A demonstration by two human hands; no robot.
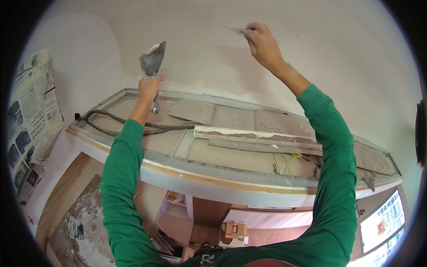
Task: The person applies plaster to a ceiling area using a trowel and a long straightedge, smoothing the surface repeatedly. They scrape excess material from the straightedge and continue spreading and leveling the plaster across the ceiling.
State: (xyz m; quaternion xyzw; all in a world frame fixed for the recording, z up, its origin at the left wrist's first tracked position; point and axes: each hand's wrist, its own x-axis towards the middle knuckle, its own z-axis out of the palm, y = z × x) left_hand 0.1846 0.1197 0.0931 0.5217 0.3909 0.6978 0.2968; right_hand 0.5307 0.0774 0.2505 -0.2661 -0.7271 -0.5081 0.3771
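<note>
My left hand [150, 89] is closed around the handle of a putty knife [152, 61]. Its wide blade points up, with pale filler along the upper edge and smears across the face. Higher and to the right, my right hand [264, 44] pinches a thin flat scraper blade [232, 29], seen nearly edge-on in front of the wall. Whether that blade touches the wall I cannot tell. The pale wall [187, 31] behind both tools has a beige coated area, with lighter paint at the left. Both arms reach up over a framed ledge [213, 171].
On the ledge lie dark cables [155, 129], a long filler-crusted board [249, 133], and yellow wires [289, 161]. Newspaper [38, 111] hangs on the left wall. Down below are a smeared board [84, 227], a cardboard box [238, 229] and a bright window [382, 222].
</note>
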